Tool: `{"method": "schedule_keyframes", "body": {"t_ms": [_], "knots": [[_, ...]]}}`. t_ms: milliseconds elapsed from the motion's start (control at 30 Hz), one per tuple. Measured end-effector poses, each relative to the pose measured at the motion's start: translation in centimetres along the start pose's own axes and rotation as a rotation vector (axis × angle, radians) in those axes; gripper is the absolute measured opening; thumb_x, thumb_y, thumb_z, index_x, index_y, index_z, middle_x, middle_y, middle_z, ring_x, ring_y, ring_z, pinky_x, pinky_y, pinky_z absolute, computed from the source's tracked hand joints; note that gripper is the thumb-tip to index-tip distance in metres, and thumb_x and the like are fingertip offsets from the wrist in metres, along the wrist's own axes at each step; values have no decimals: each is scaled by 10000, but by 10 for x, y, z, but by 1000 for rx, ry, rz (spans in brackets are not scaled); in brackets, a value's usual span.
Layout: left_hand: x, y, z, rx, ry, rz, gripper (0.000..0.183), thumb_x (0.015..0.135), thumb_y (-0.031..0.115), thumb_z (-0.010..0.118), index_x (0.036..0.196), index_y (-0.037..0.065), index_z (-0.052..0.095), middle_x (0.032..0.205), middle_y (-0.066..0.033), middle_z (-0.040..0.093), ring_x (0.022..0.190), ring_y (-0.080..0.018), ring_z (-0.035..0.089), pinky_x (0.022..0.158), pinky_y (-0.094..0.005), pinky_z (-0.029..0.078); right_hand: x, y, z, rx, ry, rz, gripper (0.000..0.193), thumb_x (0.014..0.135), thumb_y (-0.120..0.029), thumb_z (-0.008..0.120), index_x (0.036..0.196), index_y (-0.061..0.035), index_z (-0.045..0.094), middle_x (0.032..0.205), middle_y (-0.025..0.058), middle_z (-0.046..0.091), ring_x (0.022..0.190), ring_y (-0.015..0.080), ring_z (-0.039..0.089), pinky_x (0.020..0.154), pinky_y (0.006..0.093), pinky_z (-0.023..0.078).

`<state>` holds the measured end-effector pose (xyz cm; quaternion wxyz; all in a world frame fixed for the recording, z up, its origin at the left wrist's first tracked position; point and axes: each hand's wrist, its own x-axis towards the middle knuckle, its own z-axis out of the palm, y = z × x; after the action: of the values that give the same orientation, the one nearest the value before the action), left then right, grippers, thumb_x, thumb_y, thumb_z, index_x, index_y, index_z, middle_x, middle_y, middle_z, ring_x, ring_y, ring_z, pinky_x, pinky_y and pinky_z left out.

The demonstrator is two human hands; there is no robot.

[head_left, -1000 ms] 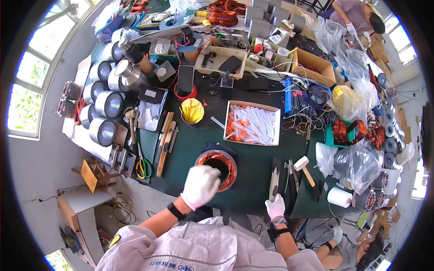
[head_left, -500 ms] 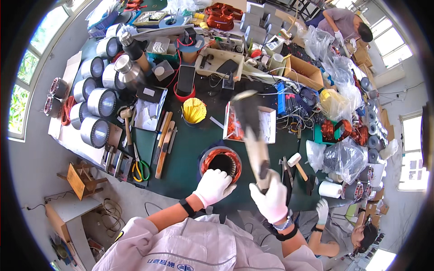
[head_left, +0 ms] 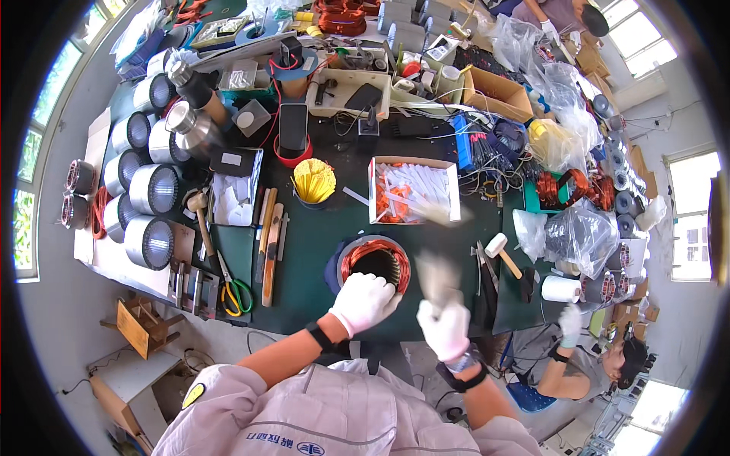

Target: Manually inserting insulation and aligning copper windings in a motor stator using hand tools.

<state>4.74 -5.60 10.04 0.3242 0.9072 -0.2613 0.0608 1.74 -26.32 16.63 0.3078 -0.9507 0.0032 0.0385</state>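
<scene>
A motor stator with a grey shell and red-brown copper windings stands on the dark green bench top in front of me. My left hand, in a white glove, is closed over its near rim, with the fingers reaching into the opening. To the right of the stator, my gloved right hand is closed round the handle of a mallet-like tool. Motion smears this tool, so its head is hard to make out.
Beyond the stator lies a box of white and orange strips. A cup of yellow strips stands to its left. Scissors, wooden sticks and metal cylinders are at left, a white mallet at right. A co-worker's gloved hand is beyond it.
The tool in my right hand has swung and now looks more blurred, showing more of the strip box. My left hand stays on the stator. The whole view has shifted slightly.
</scene>
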Motion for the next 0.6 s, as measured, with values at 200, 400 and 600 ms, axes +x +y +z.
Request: {"method": "schedule_keyframes", "body": {"t_ms": [200,400,600], "knots": [[5,-32,-14,-80,-111,182,324,873,296,745,624,120,637,623,-84,596,622,-293,632,591,-454,485,33,-37,-31,-12,-29,47,332,907,-237,748,1131,-27,623,827,219,728,782,421,738,686,454,604],[9,-2,3,11,-12,9,290,855,296,768,658,120,649,627,-70,595,634,-281,637,595,-435,477,30,10,10,-230,-325,101,309,902,-273,725,1065,-34,614,856,244,715,826,455,721,713,515,590],[17,-35,-15,-132,-129,299,308,836,280,775,629,118,615,612,-63,558,604,-276,607,577,-429,470,34,-19,-34,112,64,-58,284,880,-163,769,1064,-9,616,803,237,711,754,433,727,648,475,586]]}}
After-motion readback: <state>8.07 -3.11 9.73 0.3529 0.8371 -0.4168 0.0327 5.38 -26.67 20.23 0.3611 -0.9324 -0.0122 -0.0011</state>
